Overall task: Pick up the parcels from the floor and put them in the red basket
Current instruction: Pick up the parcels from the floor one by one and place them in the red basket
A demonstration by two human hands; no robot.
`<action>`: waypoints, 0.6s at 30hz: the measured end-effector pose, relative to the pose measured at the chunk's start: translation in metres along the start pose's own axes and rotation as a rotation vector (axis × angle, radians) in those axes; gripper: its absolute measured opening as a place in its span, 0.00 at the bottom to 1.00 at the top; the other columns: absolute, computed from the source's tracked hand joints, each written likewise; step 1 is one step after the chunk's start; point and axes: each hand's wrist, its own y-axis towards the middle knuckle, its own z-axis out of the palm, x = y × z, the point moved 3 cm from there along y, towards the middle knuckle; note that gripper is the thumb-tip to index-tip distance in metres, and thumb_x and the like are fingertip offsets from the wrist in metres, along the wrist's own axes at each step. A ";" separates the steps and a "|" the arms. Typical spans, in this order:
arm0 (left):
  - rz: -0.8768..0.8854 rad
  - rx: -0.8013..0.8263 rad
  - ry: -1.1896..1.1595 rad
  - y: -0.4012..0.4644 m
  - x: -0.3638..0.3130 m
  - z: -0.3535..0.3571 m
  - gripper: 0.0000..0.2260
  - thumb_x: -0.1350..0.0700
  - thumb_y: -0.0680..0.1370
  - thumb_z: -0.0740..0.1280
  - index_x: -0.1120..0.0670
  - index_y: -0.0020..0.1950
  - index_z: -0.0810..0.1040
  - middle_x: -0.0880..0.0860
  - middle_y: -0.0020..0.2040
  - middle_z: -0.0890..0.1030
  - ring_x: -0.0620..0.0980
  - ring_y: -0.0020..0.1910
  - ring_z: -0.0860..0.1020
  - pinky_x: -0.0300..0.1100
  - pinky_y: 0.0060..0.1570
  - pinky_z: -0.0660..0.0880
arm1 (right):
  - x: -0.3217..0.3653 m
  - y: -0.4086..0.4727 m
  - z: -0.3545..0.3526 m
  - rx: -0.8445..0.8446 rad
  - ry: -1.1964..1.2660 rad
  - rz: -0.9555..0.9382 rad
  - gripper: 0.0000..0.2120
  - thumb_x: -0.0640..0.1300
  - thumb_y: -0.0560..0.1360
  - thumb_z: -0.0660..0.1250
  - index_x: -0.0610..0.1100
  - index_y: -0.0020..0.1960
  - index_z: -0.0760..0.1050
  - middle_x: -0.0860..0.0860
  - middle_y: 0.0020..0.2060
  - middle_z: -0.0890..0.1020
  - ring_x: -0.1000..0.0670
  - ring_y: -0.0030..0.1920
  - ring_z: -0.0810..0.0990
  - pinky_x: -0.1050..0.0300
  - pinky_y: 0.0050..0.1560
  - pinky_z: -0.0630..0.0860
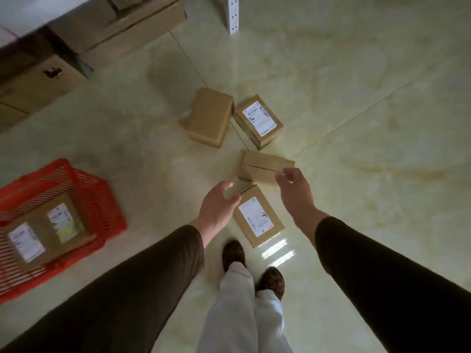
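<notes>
Several brown cardboard parcels lie on the pale floor ahead of me. The nearest labelled parcel (258, 217) sits just in front of my feet, between my hands. My left hand (219, 202) hovers over its left corner, fingers curled and apart, holding nothing. My right hand (293, 187) is above the plain parcel (262, 166) behind it, fingertips near its edge; contact is unclear. Farther off lie a plain parcel (209, 117) and a labelled parcel (258, 121). The red basket (102, 197) stands at the left with two labelled parcels (46, 230) inside.
Large cardboard boxes (122, 24) are stacked under a shelf at the top left. A white perforated rack post (233, 14) stands at the top centre. My feet (252, 266) are just behind the nearest parcel. Glossy tiled floor (369, 110) stretches to the right.
</notes>
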 end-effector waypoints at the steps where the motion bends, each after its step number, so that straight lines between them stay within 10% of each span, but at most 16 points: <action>1: -0.018 0.000 -0.016 0.005 0.001 0.004 0.23 0.49 0.80 0.66 0.52 0.74 0.69 0.49 0.73 0.71 0.48 0.71 0.69 0.38 0.65 0.62 | -0.001 0.009 0.000 0.016 -0.009 0.009 0.17 0.51 0.79 0.65 0.48 0.67 0.73 0.50 0.59 0.79 0.47 0.56 0.78 0.52 0.55 0.74; 12: -0.139 -0.046 -0.033 0.119 0.017 0.049 0.29 0.47 0.80 0.66 0.52 0.78 0.62 0.53 0.76 0.66 0.53 0.74 0.66 0.48 0.71 0.65 | -0.036 0.136 0.008 0.135 -0.123 0.129 0.29 0.50 0.83 0.61 0.45 0.81 0.59 0.44 0.78 0.66 0.42 0.76 0.67 0.48 0.73 0.64; 18: -0.185 -0.074 -0.008 0.192 0.036 0.087 0.30 0.48 0.81 0.64 0.54 0.80 0.58 0.53 0.79 0.62 0.53 0.76 0.62 0.47 0.74 0.59 | -0.082 0.201 0.017 0.180 -0.105 0.246 0.31 0.48 0.83 0.63 0.42 0.81 0.55 0.40 0.77 0.66 0.38 0.74 0.68 0.49 0.63 0.67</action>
